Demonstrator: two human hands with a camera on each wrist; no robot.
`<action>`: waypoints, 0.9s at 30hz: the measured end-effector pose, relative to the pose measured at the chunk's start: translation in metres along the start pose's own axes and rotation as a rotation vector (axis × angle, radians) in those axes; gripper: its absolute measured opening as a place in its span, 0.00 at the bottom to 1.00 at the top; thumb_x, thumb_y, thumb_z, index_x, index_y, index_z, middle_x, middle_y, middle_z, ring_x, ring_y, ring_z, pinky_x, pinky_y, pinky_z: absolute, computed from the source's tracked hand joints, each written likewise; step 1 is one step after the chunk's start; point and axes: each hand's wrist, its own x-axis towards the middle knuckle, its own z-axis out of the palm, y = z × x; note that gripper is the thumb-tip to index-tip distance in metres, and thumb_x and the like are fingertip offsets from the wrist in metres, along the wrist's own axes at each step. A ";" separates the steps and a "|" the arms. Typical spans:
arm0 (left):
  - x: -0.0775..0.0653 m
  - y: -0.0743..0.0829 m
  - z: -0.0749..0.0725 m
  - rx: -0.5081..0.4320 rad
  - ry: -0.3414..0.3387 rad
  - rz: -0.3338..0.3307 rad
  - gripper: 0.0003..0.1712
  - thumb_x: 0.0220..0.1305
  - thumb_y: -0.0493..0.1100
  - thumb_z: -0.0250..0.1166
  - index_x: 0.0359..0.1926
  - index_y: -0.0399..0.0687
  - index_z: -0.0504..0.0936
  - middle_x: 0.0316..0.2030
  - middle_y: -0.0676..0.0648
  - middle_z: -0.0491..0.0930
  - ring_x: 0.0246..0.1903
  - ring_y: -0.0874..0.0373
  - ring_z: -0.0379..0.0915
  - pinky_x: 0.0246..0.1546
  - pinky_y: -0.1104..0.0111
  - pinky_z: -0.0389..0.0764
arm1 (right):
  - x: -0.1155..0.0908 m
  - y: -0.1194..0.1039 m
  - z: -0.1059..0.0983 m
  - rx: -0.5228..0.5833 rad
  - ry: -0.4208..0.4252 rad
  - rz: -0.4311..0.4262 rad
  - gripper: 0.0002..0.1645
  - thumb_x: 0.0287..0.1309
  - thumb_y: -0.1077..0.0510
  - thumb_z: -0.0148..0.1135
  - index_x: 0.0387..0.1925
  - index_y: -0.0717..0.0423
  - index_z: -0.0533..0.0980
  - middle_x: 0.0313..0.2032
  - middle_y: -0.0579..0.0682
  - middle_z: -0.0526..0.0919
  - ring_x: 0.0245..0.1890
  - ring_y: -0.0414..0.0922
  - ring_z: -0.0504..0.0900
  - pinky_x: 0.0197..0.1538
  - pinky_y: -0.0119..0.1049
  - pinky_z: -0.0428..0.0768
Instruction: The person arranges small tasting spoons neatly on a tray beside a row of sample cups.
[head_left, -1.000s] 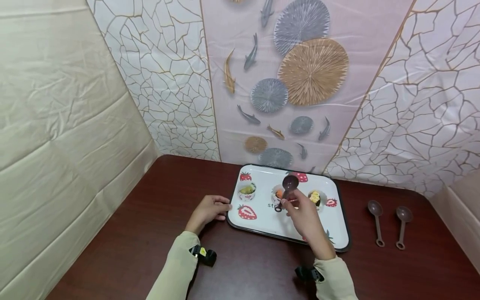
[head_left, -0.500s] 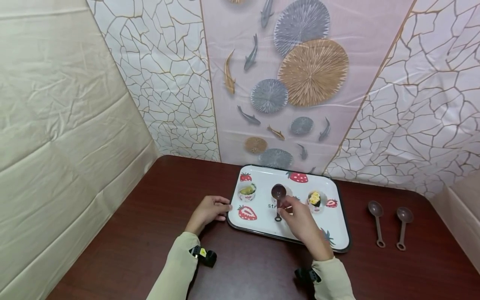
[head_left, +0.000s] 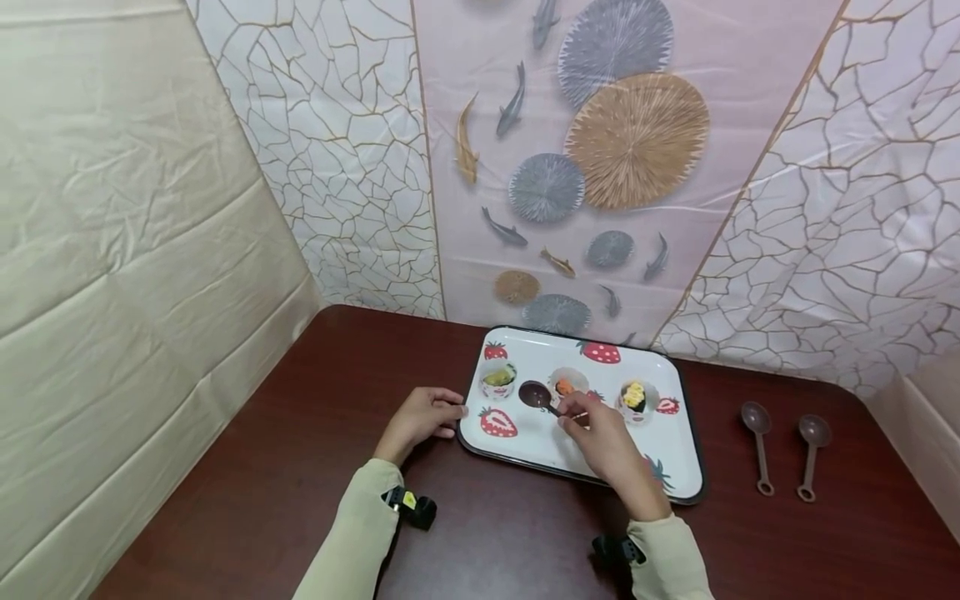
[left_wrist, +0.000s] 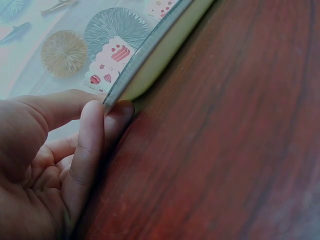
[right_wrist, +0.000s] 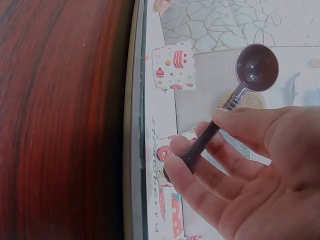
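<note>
My right hand (head_left: 606, 440) holds a dark brown measuring spoon (head_left: 536, 394) by its handle, above the middle of a white strawberry-print tray (head_left: 517, 447). In the right wrist view the spoon's glossy round bowl (right_wrist: 257, 67) points away from the fingers. My left hand (head_left: 422, 423) pinches the tray's left rim near the front corner, thumb on the edge and fingers at its side. Three small paper cups stand on the tray: a left cup (head_left: 498, 392) with green food, a middle cup (head_left: 567, 377) with orange food, and a right cup (head_left: 636, 417) with yellow-topped dark food.
Two more brown measuring spoons, a left one (head_left: 761, 450) and a right one (head_left: 811, 458), lie on the dark red wooden table (head_left: 480, 533) right of the tray. A patterned cloth (head_left: 360, 167) hangs behind the table, and a plain beige cloth (head_left: 135, 292) closes the left side.
My right hand has moved the spoon left and turned it, so its bowl swings from over the middle cup to between the left and middle cups. The left hand stays at the tray rim.
</note>
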 end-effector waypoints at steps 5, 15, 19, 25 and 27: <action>0.001 -0.001 0.001 0.006 -0.004 -0.003 0.16 0.68 0.38 0.72 0.54 0.33 0.85 0.37 0.44 0.88 0.29 0.59 0.81 0.28 0.70 0.88 | 0.000 0.003 0.001 0.149 0.025 0.059 0.05 0.70 0.71 0.62 0.44 0.63 0.77 0.40 0.60 0.85 0.39 0.53 0.88 0.43 0.44 0.89; 0.002 0.000 0.001 -0.006 -0.001 -0.011 0.16 0.68 0.36 0.72 0.54 0.32 0.84 0.35 0.44 0.87 0.28 0.59 0.81 0.27 0.71 0.87 | 0.006 0.006 -0.001 0.301 0.103 0.086 0.03 0.76 0.68 0.58 0.47 0.66 0.74 0.47 0.68 0.84 0.47 0.60 0.89 0.43 0.37 0.91; 0.002 0.000 0.000 -0.014 -0.002 -0.013 0.17 0.68 0.35 0.71 0.54 0.31 0.84 0.35 0.45 0.87 0.27 0.59 0.81 0.27 0.71 0.87 | 0.007 0.005 -0.001 0.351 0.121 0.096 0.08 0.76 0.68 0.58 0.52 0.67 0.76 0.49 0.67 0.83 0.48 0.59 0.88 0.46 0.35 0.90; 0.001 0.002 0.000 -0.008 -0.012 -0.013 0.17 0.69 0.36 0.71 0.55 0.31 0.83 0.36 0.45 0.87 0.28 0.59 0.81 0.28 0.71 0.87 | 0.007 0.003 0.000 0.423 0.166 0.112 0.10 0.76 0.67 0.58 0.53 0.68 0.75 0.50 0.67 0.83 0.50 0.57 0.88 0.48 0.34 0.89; 0.001 0.002 0.000 -0.007 -0.013 -0.019 0.17 0.68 0.36 0.72 0.55 0.32 0.84 0.36 0.45 0.87 0.29 0.59 0.81 0.28 0.71 0.87 | 0.006 0.001 0.001 0.454 0.173 0.110 0.10 0.77 0.67 0.58 0.53 0.69 0.75 0.50 0.68 0.83 0.48 0.56 0.88 0.47 0.35 0.90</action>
